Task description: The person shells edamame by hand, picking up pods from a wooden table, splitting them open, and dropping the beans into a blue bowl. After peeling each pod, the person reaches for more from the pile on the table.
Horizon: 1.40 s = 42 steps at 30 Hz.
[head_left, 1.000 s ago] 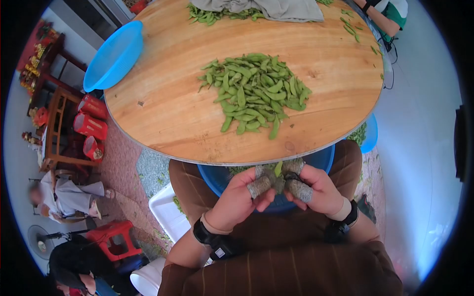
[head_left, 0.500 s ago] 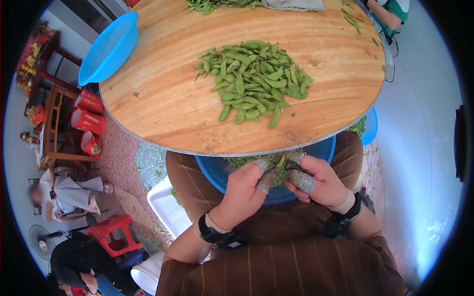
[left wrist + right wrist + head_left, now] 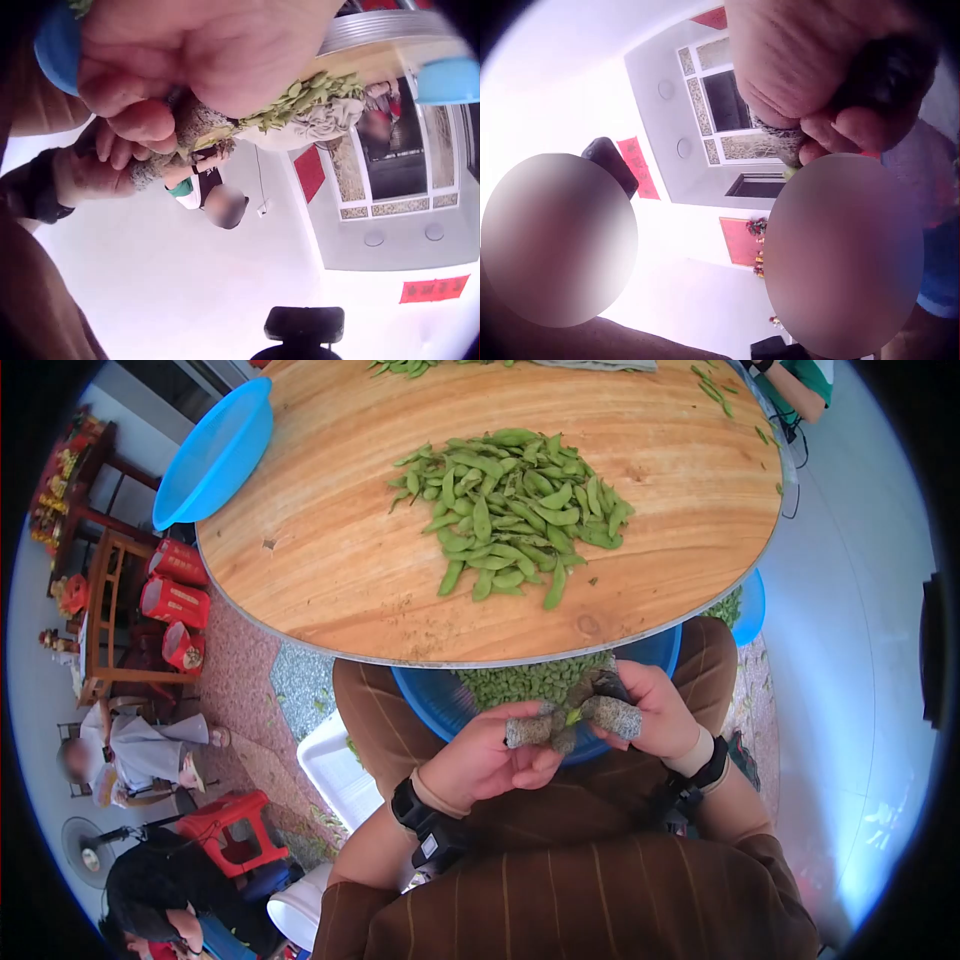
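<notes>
Between both hands' taped fingertips is a small green pod (image 3: 573, 715), partly covered. My left hand (image 3: 485, 758) pinches it from one side, grey tape round the thumb and a finger, other fingers curled below. My right hand (image 3: 655, 718) pinches from the other side, its taped digits dark at the tips. Beneath them a blue basin (image 3: 425, 705) holds shelled green beans (image 3: 520, 682). A heap of pods (image 3: 510, 510) lies on the wooden table (image 3: 330, 560). The left wrist view shows my left hand (image 3: 202, 56) close up; my right hand (image 3: 810, 67) fills the right wrist view's top.
The table's near edge (image 3: 420, 664) overhangs the basin. A blue basket (image 3: 215, 455) stands at the table's left edge, a white tub (image 3: 340, 775) beside the left leg. Another blue basin (image 3: 750, 608) is at right. Other people, a red stool (image 3: 232, 832) and red containers are around.
The table and heap sit higher in the head view. My left hand has turned, showing more of its curled fingers, and more of the beans in the basin can be seen.
</notes>
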Tool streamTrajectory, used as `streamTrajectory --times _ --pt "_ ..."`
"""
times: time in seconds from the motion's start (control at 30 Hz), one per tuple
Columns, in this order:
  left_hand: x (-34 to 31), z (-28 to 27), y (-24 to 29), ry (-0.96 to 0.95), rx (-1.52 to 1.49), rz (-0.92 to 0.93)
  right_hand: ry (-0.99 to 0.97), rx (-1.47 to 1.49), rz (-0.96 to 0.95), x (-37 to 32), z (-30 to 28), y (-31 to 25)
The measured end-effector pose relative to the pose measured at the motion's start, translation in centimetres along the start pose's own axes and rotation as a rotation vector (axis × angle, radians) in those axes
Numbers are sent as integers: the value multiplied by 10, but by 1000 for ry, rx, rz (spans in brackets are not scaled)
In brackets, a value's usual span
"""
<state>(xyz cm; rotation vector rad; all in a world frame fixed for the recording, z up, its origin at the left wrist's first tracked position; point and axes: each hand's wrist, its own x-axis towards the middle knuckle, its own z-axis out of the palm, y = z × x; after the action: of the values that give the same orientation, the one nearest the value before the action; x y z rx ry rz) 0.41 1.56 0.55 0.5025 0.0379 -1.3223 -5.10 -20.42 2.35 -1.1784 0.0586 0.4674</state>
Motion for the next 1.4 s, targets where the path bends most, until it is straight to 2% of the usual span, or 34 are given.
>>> streamTrajectory --times 0.07,0.1,0.13,0.17,0.2,0.23,0.27,0.3,0.33,0.37,0.43,0.47,0.53,0.57,0.63,0.67,0.7,0.77,0.8,0.87,0.9,0.97,1.0,1.07,1.1,1.17,1.2,1.23,1.3,1.33,1.4 --pt "-1 3 1 12 31 -4 1 -103 -38 0 1 0" --pt "-1 5 1 14 28 -4 40 -224 -146 1 3 -1" --pt "-1 7 1 76 229 36 79 -346 -257 2 5 -1" --pt "-2 10 2 138 430 74 79 -345 -256 5 5 4" --pt "-2 12 1 138 429 74 120 -424 -382 9 5 12" --pt "-2 15 -1 212 759 210 161 -501 -507 11 5 16" --pt "-2 16 -3 284 1089 348 161 -501 -506 8 5 12" --pt "-2 16 -1 284 1089 347 116 -243 -239 4 7 4" --pt "-3 16 1 259 1483 562 72 18 28 2 7 1" --pt "-2 15 2 217 1873 783 78 23 29 2 6 1" --pt "-3 18 7 145 1981 788 -22 416 324 2 0 3" --pt "-3 19 9 77 2091 800 -15 423 325 2 -3 7" --pt "-2 17 9 2 2164 854 -79 677 476 3 -9 19" --pt "-2 17 9 -67 2239 917 -75 682 476 3 -11 24" --pt "-1 16 8 -100 2285 913 -104 796 603 5 -14 32" --pt "-1 16 7 -129 2333 912 -103 800 605 5 -16 38" --pt "-1 11 7 -131 2332 908 -136 837 596 6 -17 45" --pt "1 0 8 -77 2213 734 -170 875 587 6 -15 48" --pt "0 4 7 -77 2215 732 -122 865 494 7 -10 47" --pt "0 15 3 412 736 36 -1 759 317 10 2 43" --pt "1 13 0 416 737 40 -5 758 318 12 4 47" --pt "3 1 -4 405 509 51 160 121 8 20 6 56" --pt "5 -7 -7 398 393 57 154 120 9 21 5 54" --pt "8 -19 -15 380 149 66 158 -79 170 21 0 50" --pt "10 -21 -18 381 143 67 156 -81 176 21 -2 50" --pt "16 -25 -22 311 1660 786 140 426 520 22 -3 49" --pt "16 -30 -18 285 1796 777 142 425 520 22 -3 50" --pt "17 -31 -16 285 1796 779 168 417 529 23 -4 52" --pt "17 -30 -12 422 1265 273 193 406 538 27 -4 59" --pt "19 -28 -8 423 1266 277 256 317 469 28 -1 65" --pt "24 -26 0 528 687 -142 314 226 398 28 2 70"
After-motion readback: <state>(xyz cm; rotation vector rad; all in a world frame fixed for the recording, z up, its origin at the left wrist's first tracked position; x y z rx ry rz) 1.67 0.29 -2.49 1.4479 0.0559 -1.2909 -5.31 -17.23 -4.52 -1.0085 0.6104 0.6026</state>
